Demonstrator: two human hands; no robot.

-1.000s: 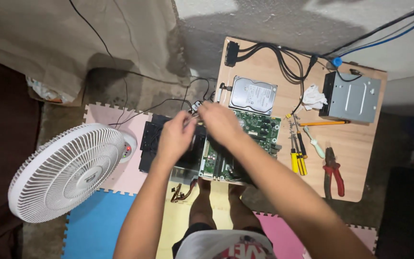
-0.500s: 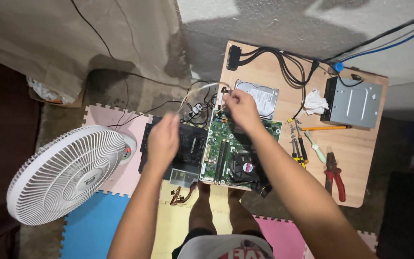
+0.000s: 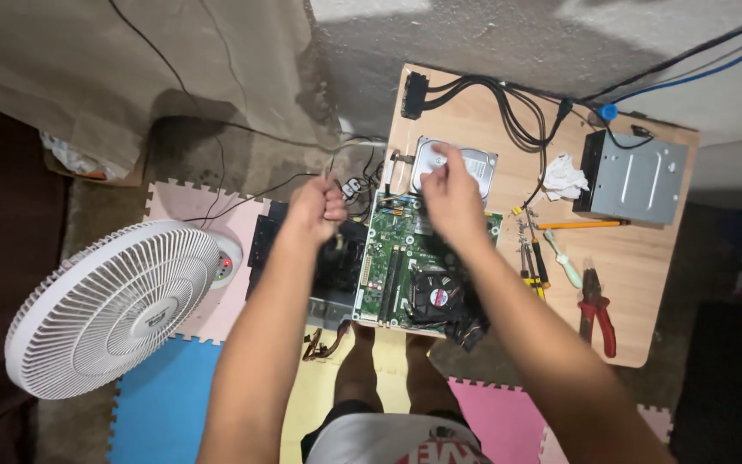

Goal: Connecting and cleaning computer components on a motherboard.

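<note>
overhead, left hand (image 3: 315,209) fingers clenched on wires (image 3: 349,176), right hand (image 3: 450,199) fingers released above wooden board (image 3: 646,275)

I count one white fan (image 3: 118,308), one green circuit board (image 3: 397,262), one hard drive (image 3: 474,163), one grey metal drive box (image 3: 637,178), one pair of red pliers (image 3: 599,309), one pencil (image 3: 581,225), and my two hands (image 3: 318,209).

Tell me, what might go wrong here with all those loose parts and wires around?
The circuit board sits tilted, half off the wooden board; it might slip. The left hand grips thin wires, which could snag or tug loose. The right hand hovers over the hard drive and may knock it.
</note>
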